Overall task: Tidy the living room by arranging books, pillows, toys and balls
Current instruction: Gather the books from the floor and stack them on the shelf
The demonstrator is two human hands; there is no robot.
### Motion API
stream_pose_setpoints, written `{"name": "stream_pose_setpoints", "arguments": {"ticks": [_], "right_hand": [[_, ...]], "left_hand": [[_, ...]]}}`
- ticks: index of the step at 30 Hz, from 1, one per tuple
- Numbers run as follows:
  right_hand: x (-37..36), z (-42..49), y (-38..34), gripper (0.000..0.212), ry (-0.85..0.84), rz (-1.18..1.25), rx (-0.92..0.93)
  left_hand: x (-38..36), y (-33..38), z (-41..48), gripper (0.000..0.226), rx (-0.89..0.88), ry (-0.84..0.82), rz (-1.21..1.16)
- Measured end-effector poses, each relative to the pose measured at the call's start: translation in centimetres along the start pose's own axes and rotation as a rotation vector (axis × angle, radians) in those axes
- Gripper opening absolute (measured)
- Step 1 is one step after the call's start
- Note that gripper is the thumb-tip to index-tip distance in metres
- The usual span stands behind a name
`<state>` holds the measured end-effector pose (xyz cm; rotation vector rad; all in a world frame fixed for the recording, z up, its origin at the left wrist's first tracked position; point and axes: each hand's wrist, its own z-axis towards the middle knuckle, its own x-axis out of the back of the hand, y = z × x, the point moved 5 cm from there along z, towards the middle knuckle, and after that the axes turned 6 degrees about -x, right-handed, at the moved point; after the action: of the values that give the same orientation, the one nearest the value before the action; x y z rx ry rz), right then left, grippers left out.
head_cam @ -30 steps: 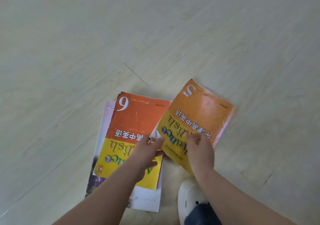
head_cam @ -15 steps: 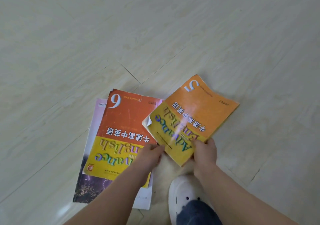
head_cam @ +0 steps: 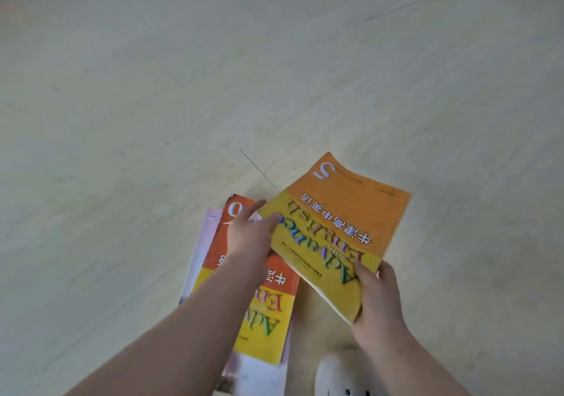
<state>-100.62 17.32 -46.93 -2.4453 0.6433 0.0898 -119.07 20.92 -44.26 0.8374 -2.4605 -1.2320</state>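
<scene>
while the right hand (head_cam: 378,304) pinches the near corner of the orange-and-yellow paperback (head_cam: 345,221), let the left hand (head_cam: 248,240), fingers straight, steady its edge, squaring it onto the red-and-yellow paperback (head_cam: 265,307)

Three books are in view: one orange book marked 5 (head_cam: 345,212), one red book marked 6 (head_cam: 274,310) and one pale pink book (head_cam: 207,234). Two hands show, one left hand (head_cam: 248,237) and one right hand (head_cam: 378,301). One white shoe (head_cam: 338,374) sits at the bottom edge, and one pale floor (head_cam: 152,90) spreads under everything
</scene>
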Motion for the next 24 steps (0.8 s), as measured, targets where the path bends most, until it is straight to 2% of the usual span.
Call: {"name": "stream_pose_setpoints", "arguments": {"ticks": [2, 6, 8, 9, 11, 13, 15, 16, 17, 21, 24], "right_hand": [[-2.0, -0.1, 2.0, 0.008, -0.015, -0.162, -0.009], [-4.0, 0.8, 7.7, 0.017, -0.032, -0.589, 0.011], [-3.7, 1.5, 10.3, 0.013, 0.051, -0.926, -0.011], [-3.5, 1.7, 10.8, 0.019, 0.099, -1.061, -0.010], [-3.4, 2.2, 10.9, 0.034, 0.150, -1.047, 0.020], [-3.9, 2.5, 10.5, 0.050, 0.145, -0.898, 0.037], [-4.8, 2.5, 10.6, 0.035, 0.124, -0.913, 0.070], [-4.8, 2.6, 10.6, 0.026, 0.136, -0.946, 0.081], [-4.6, 2.7, 11.0, 0.024, 0.158, -0.984, 0.081], [-3.6, 1.8, 12.0, 0.025, 0.200, -1.114, 0.063], [-3.6, 1.3, 13.1, 0.034, 0.211, -1.010, -0.026]], "left_hand": [[4.6, -0.1, 0.6, 0.038, -0.106, 0.122, 0.363], [12.9, -2.1, 0.9, 0.028, -0.118, 0.183, 0.729], [15.9, -4.0, 1.1, 0.023, -0.057, 0.148, 0.986], [16.7, -4.8, 1.1, 0.020, -0.007, 0.108, 1.102], [18.0, -6.3, 1.2, 0.024, 0.063, 0.048, 1.264], [18.1, -6.9, 1.6, 0.052, 0.027, 0.014, 1.275], [17.5, -7.5, 2.0, 0.082, -0.007, -0.071, 1.138], [16.7, -7.7, 2.0, 0.089, -0.005, -0.116, 1.079], [16.6, -8.0, 2.0, 0.089, 0.005, -0.132, 1.053], [18.2, -9.0, 1.0, 0.063, 0.067, -0.143, 1.114], [19.0, -9.2, 0.2, 0.077, 0.087, -0.088, 0.993]]}}
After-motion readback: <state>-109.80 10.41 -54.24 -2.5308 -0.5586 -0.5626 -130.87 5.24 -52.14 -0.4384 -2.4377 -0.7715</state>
